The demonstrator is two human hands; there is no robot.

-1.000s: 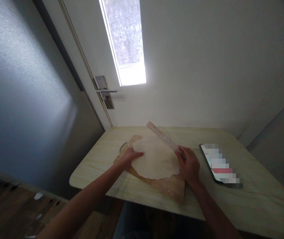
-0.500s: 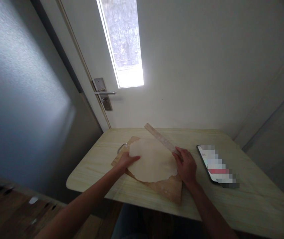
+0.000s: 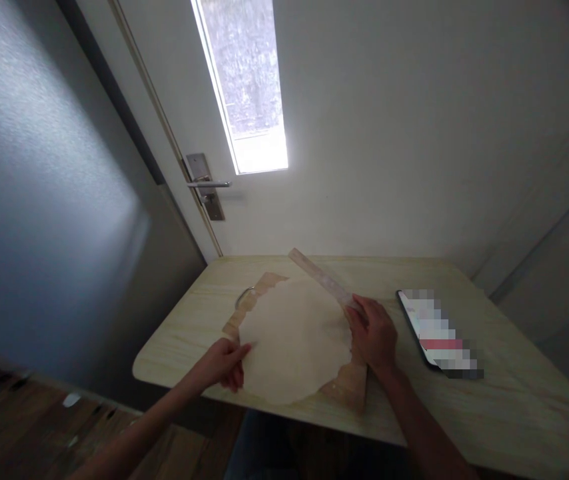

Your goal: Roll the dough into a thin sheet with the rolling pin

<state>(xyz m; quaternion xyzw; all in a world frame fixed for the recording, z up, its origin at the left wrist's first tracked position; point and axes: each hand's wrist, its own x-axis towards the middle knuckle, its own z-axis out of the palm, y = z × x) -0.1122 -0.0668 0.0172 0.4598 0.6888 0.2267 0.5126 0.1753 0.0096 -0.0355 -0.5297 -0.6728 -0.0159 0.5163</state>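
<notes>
A thin, pale sheet of rolled dough (image 3: 294,340) lies over a wooden board (image 3: 352,387) on the table. My left hand (image 3: 224,363) pinches the dough's near left edge, fingers closed on it. Open and lying flat, my right hand (image 3: 374,333) rests on the dough's right edge and the board. A long wooden rolling pin (image 3: 322,277) lies slanted along the far right side of the dough, its near end under my right fingers.
A light wooden table (image 3: 489,407) stands against a white door with a metal handle (image 3: 207,185) and a narrow window. A phone (image 3: 437,330) lies on the table right of the board. A metal ring (image 3: 244,295) shows at the board's far left corner.
My left hand has pulled the dough's left edge toward me and leftward, so the sheet now spreads wider over the board's near left. The right hand stays in place.
</notes>
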